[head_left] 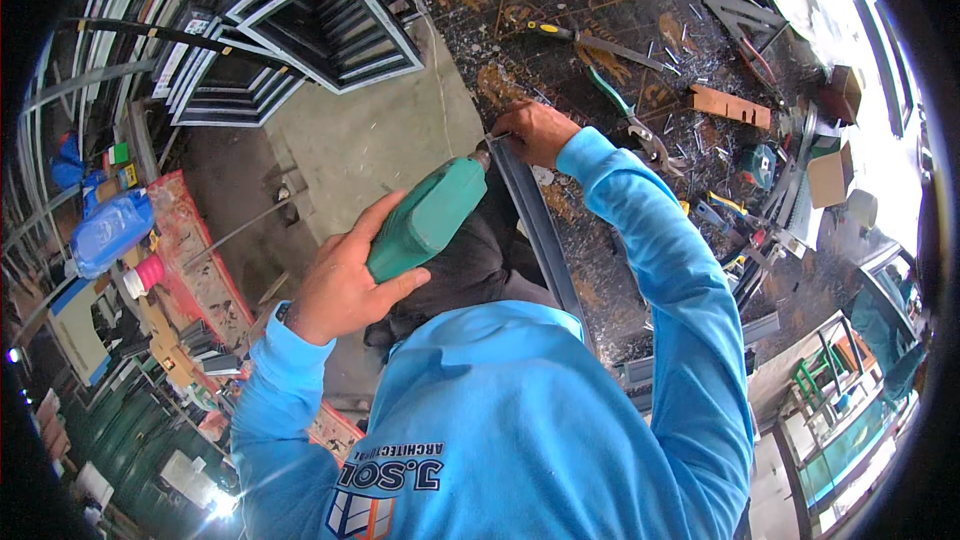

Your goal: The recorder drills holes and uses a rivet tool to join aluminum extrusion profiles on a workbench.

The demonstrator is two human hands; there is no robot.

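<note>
Workbench point(470, 25) scuffed, concrete floor point(370, 140) and frames point(384, 20) beside; left hand point(345, 275) grips green drill point(430, 215), right hand point(540, 132) holds grey profile point(538, 225).

Across the dark, stained worktop point(465, 25) lie a long-bladed tool point(592, 42), green-handled pliers point(638, 124), a triangular square point(738, 20) and a notched brown block point(728, 107). Leftward, nested frames point(332, 28) lean beyond a blue plastic jug point(112, 233) and a pink-and-white object point(146, 276).

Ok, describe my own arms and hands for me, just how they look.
Your left sleeve and right sleeve are long, light blue and creased, with no print showing on them. Your left hand and right hand are ungloved. A dark band shows at the left wrist.
</note>
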